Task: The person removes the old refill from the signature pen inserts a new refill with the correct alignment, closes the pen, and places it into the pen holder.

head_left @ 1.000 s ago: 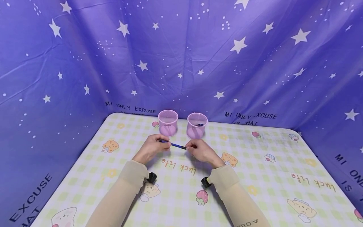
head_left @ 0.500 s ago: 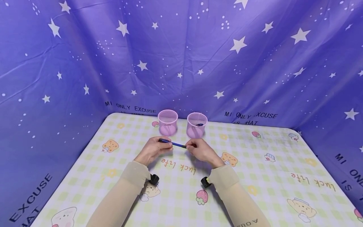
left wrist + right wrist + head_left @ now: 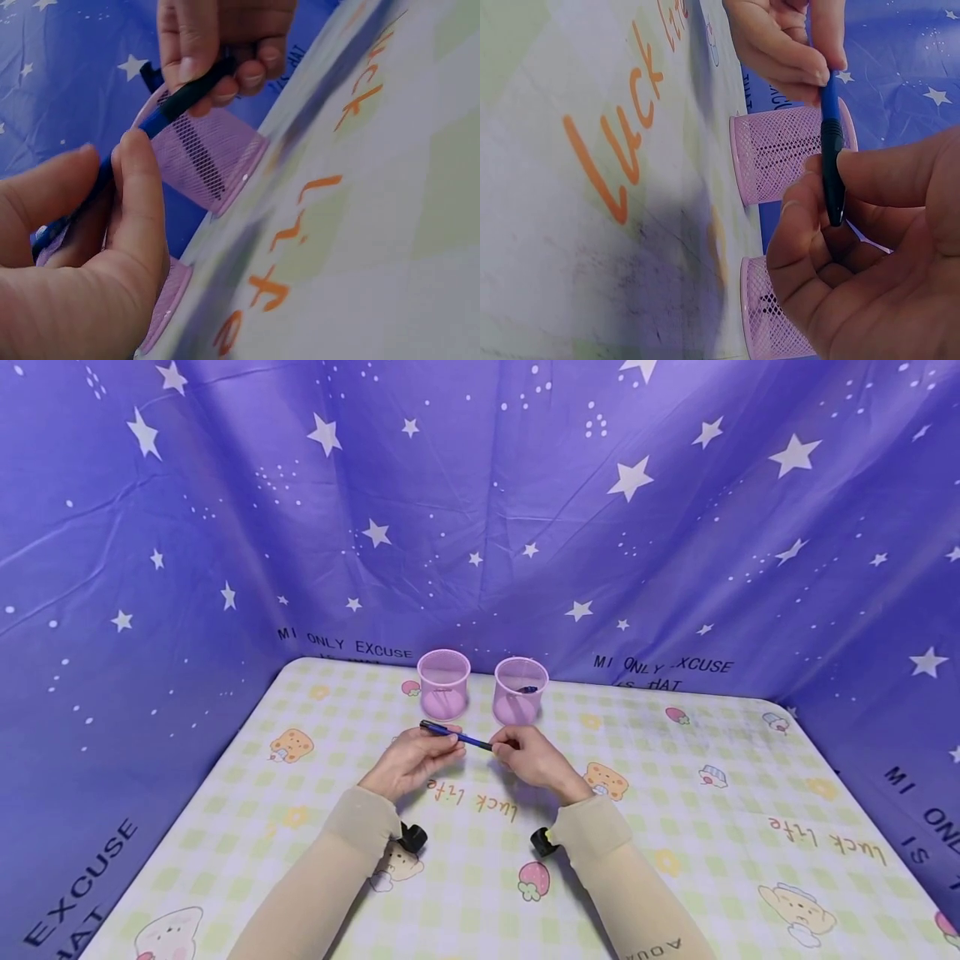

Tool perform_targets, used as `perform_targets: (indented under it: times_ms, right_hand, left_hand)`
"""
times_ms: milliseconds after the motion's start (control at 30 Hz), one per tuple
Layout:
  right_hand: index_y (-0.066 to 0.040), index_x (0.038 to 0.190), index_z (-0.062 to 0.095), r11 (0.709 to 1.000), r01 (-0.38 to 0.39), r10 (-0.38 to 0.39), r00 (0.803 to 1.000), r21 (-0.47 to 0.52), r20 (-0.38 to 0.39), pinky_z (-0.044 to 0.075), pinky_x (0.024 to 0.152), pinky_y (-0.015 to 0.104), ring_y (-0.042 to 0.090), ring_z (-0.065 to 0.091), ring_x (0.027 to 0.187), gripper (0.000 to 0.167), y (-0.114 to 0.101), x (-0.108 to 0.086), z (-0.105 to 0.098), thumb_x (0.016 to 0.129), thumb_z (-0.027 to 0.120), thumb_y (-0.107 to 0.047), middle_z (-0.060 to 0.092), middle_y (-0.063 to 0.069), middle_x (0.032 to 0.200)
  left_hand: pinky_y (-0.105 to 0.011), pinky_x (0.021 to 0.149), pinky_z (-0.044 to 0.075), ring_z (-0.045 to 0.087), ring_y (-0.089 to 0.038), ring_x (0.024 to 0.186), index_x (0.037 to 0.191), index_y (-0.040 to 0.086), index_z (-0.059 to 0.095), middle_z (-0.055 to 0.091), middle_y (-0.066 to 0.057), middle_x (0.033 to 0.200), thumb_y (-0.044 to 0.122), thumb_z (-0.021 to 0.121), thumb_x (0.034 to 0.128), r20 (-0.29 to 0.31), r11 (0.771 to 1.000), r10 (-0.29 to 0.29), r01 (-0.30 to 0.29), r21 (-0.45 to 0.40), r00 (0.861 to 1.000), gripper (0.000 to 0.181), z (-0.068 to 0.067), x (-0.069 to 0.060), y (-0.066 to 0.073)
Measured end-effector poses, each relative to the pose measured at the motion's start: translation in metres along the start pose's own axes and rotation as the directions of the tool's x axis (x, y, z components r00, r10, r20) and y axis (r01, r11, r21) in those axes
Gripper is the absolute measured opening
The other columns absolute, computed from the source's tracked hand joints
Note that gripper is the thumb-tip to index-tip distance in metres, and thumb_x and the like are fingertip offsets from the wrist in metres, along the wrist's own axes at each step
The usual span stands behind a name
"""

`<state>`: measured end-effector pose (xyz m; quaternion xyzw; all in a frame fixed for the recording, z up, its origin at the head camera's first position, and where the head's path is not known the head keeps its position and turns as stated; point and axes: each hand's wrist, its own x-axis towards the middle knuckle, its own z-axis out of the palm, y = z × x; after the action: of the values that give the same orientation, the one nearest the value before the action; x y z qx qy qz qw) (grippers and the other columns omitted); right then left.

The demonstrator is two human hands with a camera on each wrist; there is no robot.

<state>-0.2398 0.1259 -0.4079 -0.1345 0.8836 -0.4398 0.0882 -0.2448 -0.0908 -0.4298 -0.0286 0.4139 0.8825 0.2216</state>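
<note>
A blue pen (image 3: 472,741) with a black grip is held between both hands over the table, just in front of two pink mesh cups. My left hand (image 3: 412,760) holds its blue barrel between thumb and fingers, and the pen's dark far end sticks out past them. At the black grip section (image 3: 832,165), my right hand (image 3: 534,760) pinches the pen with thumb and fingertips, leaving the tip showing in the right wrist view. Behind the left hand stands the left cup (image 3: 444,702); the right cup (image 3: 516,706) has a dark pen (image 3: 528,690) inside.
A checked tablecloth (image 3: 645,893) with cartoon prints covers the table. Purple star-patterned curtains (image 3: 480,485) rise behind it and at both sides. Small black cameras (image 3: 412,837) sit at the wrists.
My left hand has shifted slightly right along the pen, so more of the pen's left end shows. The right hand and both cups have stayed in place.
</note>
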Motion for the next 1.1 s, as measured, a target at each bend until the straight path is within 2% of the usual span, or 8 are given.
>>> perform_targets:
  times_ms: [200, 333, 467, 667, 867, 1033, 1100]
  right_hand:
    - [-0.002, 0.098, 0.066, 1.0, -0.004, 0.004, 1.0, 0.003, -0.006, 0.043, 0.052, 0.029, 0.015, 0.05, 0.06, 0.016, -0.001, 0.0, 0.002, 0.097, 0.052, -0.009, 0.055, 0.004, 0.071]
    - [-0.001, 0.097, 0.066, 1.0, 0.009, -0.008, 1.0, 0.008, -0.017, 0.042, 0.051, 0.029, 0.015, 0.049, 0.059, 0.016, -0.001, 0.0, 0.003, 0.097, 0.052, -0.009, 0.054, 0.004, 0.069]
    - [0.001, 0.098, 0.066, 1.0, 0.016, -0.015, 0.999, 0.017, -0.033, 0.041, 0.05, 0.028, 0.015, 0.048, 0.058, 0.018, -0.001, -0.001, 0.004, 0.097, 0.051, -0.009, 0.054, 0.004, 0.069]
    - [0.002, 0.097, 0.066, 1.0, 0.004, -0.003, 0.997, 0.015, -0.076, 0.042, 0.048, 0.029, 0.015, 0.047, 0.055, 0.018, -0.002, -0.001, 0.006, 0.096, 0.052, -0.009, 0.055, 0.004, 0.068]
    - [-0.002, 0.094, 0.067, 0.999, -0.013, 0.008, 0.993, -0.04, -0.121, 0.043, 0.054, 0.03, 0.016, 0.05, 0.059, 0.016, -0.002, 0.0, 0.008, 0.096, 0.052, -0.009, 0.057, 0.003, 0.072]
    - [-0.007, 0.092, 0.067, 0.997, -0.001, -0.011, 0.99, -0.082, -0.143, 0.044, 0.06, 0.03, 0.015, 0.052, 0.065, 0.013, -0.004, -0.001, 0.009, 0.095, 0.054, -0.009, 0.058, 0.002, 0.074]
    - [-0.008, 0.092, 0.067, 0.997, 0.001, -0.013, 0.99, -0.083, -0.142, 0.045, 0.061, 0.03, 0.015, 0.052, 0.066, 0.013, -0.005, -0.001, 0.009, 0.095, 0.055, -0.01, 0.058, 0.002, 0.075]
  left_hand:
    - [-0.036, 0.093, 0.048, 0.066, -0.027, 0.093, 0.103, -0.006, 0.06, 0.065, -0.018, 0.092, -0.011, 0.052, 0.0906, -0.053, 1.0, 0.02, -0.02, -0.01, 0.998, 0.016, 0.004, 0.0, -0.006]
    - [-0.036, 0.091, 0.05, 0.067, -0.026, 0.09, 0.104, -0.006, 0.06, 0.066, -0.017, 0.091, -0.009, 0.055, 0.0899, -0.094, 0.998, 0.063, -0.061, 0.025, 0.994, 0.016, 0.004, 0.002, -0.01]
    - [-0.037, 0.088, 0.051, 0.068, -0.024, 0.085, 0.105, -0.008, 0.061, 0.066, -0.017, 0.09, -0.008, 0.057, 0.0892, -0.127, 0.993, 0.112, -0.105, 0.059, 0.986, 0.016, 0.006, 0.003, -0.013]
    - [-0.037, 0.086, 0.052, 0.069, -0.024, 0.081, 0.1, -0.007, 0.062, 0.068, -0.016, 0.089, -0.009, 0.057, 0.0891, -0.173, 0.986, 0.163, -0.157, 0.048, 0.971, 0.012, 0.012, 0.004, -0.017]
    - [-0.037, 0.083, 0.054, 0.069, -0.023, 0.076, 0.093, -0.01, 0.06, 0.068, -0.017, 0.08, -0.006, 0.06, 0.089, -0.214, 0.977, 0.214, -0.211, 0.037, 0.953, 0.007, 0.019, 0.003, -0.022]
    - [-0.036, 0.081, 0.054, 0.069, -0.021, 0.074, 0.091, -0.01, 0.06, 0.068, -0.015, 0.077, -0.004, 0.06, 0.0897, -0.254, 0.973, 0.23, -0.228, 0.035, 0.94, 0.007, 0.022, 0.003, -0.025]
    - [-0.036, 0.081, 0.055, 0.069, -0.021, 0.073, 0.091, -0.01, 0.06, 0.068, -0.015, 0.077, -0.003, 0.061, 0.0892, -0.26, 0.973, 0.226, -0.228, 0.021, 0.939, 0.008, 0.022, 0.003, -0.026]
